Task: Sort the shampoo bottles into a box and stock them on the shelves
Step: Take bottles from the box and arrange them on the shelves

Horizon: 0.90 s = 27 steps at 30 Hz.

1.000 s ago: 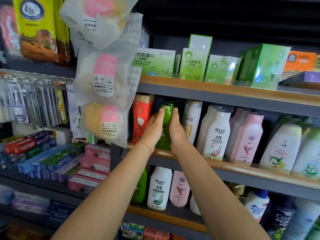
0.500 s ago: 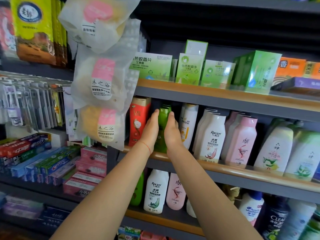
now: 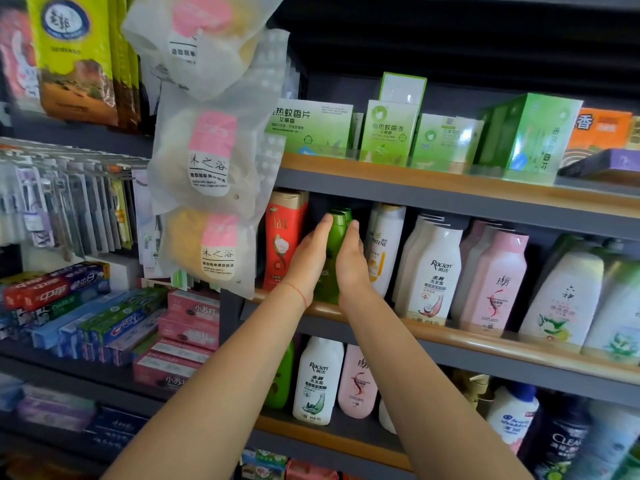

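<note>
Left hand (image 3: 306,259) and right hand (image 3: 351,261) flank the glossy green plastic shampoo bottle (image 3: 335,244); fingers straight, close together, palms pressed flat on its two sides, nothing curled round it. Thin red thread on left wrist

Green bottle: smooth, slim, rounded shoulders, flip cap; stands upright on the grey metal shelf with rounded wood-tone front lip (image 3: 450,336), middle tier. More green caps just behind it, probably a row of the same kind; view too dark to be sure

Left neighbour: red glossy shampoo bottle with gold cap (image 3: 282,237), flat-faced, just beside the left hand. Right neighbour: white pearly bottle with gold print (image 3: 382,244), touching or nearly touching the right hand. Further right: white squat bottles with flat shoulders (image 3: 433,271), then matte pink bottles of like shape (image 3: 491,282)

Tier above: light green cardboard boxes (image 3: 389,133), sharp-edged. At the shelf's left end: frosted translucent plastic bags holding soft yellow sponges (image 3: 211,161), hanging in a column
</note>
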### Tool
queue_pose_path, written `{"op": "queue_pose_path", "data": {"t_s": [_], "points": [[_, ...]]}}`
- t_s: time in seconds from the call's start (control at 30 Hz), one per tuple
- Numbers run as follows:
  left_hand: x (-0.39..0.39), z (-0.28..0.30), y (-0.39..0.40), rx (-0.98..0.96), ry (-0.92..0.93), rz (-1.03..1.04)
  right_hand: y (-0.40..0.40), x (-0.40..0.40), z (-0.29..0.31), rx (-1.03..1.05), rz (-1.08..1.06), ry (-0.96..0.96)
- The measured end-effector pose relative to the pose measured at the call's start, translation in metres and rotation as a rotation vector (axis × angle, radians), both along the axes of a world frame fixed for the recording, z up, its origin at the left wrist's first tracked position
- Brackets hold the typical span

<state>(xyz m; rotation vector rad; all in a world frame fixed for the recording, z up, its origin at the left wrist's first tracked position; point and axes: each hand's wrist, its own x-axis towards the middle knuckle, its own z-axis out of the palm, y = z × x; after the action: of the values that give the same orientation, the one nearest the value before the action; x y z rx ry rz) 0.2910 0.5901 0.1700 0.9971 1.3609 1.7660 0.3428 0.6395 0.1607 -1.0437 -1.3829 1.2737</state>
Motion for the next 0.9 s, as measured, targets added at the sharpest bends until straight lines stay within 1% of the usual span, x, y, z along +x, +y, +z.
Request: {"op": "queue_pose_path", "data": {"t_s": [0.3, 0.43, 0.5, 0.57, 0.63, 0.67, 0.7, 0.77, 0.8, 0.83, 0.9], "points": [[0.000, 0.002, -0.002, -0.019, -0.074, -0.011, -0.001, -0.004, -0.003, -0.032, 0.024, -0.003], [0.000, 0.001, -0.003, -0.021, -0.068, -0.027, -0.005, -0.002, -0.001, -0.081, 0.029, 0.013], [0.001, 0.001, -0.006, -0.023, -0.056, -0.025, -0.010, 0.003, 0.003, -0.064, 0.026, 0.023], [0.000, 0.000, -0.011, -0.024, -0.003, -0.045, -0.015, 0.009, 0.006, 0.033, -0.004, 0.026], [0.000, -0.006, -0.022, 0.039, 0.078, -0.027, -0.025, 0.014, 0.004, 0.197, -0.064, 0.025], [-0.002, -0.014, -0.027, 0.085, 0.118, 0.014, -0.032, 0.017, 0.001, 0.289, -0.101, 0.044], [-0.004, -0.023, -0.033, 0.135, 0.142, 0.086, -0.039, 0.019, -0.003, 0.384, -0.142, 0.081], [-0.010, -0.046, -0.044, 0.243, 0.227, 0.312, -0.055, 0.024, -0.014, 0.540, -0.211, 0.167], [-0.013, -0.058, -0.047, 0.271, 0.313, 0.419, -0.061, 0.025, -0.019, 0.576, -0.215, 0.193], [-0.017, -0.070, -0.047, 0.277, 0.397, 0.484, -0.066, 0.025, -0.024, 0.581, -0.186, 0.216], [-0.022, -0.087, -0.045, 0.243, 0.514, 0.483, -0.073, 0.020, -0.032, 0.503, -0.047, 0.252]]}}
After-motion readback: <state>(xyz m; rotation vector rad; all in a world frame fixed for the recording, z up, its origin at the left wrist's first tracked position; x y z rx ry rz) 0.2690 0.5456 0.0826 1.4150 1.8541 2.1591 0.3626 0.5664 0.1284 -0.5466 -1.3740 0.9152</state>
